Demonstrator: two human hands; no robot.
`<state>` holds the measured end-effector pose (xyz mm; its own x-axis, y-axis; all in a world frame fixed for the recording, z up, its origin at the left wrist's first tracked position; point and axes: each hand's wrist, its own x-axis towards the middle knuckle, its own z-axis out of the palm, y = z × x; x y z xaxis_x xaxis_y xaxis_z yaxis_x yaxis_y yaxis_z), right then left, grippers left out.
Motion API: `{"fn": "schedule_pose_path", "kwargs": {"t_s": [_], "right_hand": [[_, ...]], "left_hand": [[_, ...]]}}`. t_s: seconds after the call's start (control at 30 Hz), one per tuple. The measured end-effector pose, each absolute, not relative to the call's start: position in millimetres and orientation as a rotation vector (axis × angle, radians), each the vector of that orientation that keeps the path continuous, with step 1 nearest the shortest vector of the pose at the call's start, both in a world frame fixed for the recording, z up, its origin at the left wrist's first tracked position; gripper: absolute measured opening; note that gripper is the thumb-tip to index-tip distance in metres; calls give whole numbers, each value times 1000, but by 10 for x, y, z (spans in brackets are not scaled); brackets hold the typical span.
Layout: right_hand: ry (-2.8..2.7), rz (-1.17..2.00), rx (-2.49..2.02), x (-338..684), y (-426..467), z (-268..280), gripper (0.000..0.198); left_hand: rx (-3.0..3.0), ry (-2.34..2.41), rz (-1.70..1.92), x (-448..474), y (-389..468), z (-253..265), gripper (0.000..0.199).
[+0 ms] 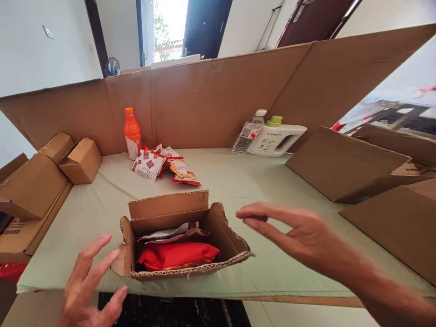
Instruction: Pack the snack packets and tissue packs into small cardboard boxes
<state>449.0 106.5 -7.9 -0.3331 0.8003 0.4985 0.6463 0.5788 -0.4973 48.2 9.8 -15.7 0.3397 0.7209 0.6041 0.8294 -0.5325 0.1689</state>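
An open cardboard box (168,204) stands near the front of the table, its flaps up and their edges torn. Inside lie a shiny red packet (179,255) and, behind it, a whitish and brown packet (173,234). My left hand (90,281) is at the box's front left corner, fingers spread; whether a fingertip touches the left flap I cannot tell. To the right of the box, apart from it, my right hand (289,227) hovers with fingers stretched forward and a gap above the thumb. Nothing shows in either hand.
Several snack packets (150,164) lie beyond the box, beside an orange bottle (132,134). A clear water bottle (250,131) and a white jug (269,140) stand against the cardboard wall (211,104). Small cartons (81,161) are stacked left; larger boxes (344,163) stand right.
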Motion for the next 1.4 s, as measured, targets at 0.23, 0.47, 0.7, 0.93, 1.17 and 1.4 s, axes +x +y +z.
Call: {"fn": "schedule_pose_path", "kwargs": {"t_s": [0.23,0.47,0.7,0.93,1.17,1.4], "right_hand": [[-2324,686,-949,4214,1144,-298,29],[-2318,509,-914,4312,1230,-305,37],[-2085,460,-1036,4200,1480,-228,52],[-2239,501,-773,4368,1122,-620,58],[-2230,311,-1014,4324,854,-992,73],[-2238,440,-1003,4002,1366,-1230,61]], "left_hand": [[-2384,-1616,-1198,644,98,-679,57],[-2465,-1551,-1247,801,289,-421,45],[-2354,-1691,-1081,821,271,-488,45],[-2405,-1704,-1056,744,263,-519,51],[-2944,-1427,-965,635,442,-420,51],[-2707,-1462,-1108,472,280,-670,47]]}}
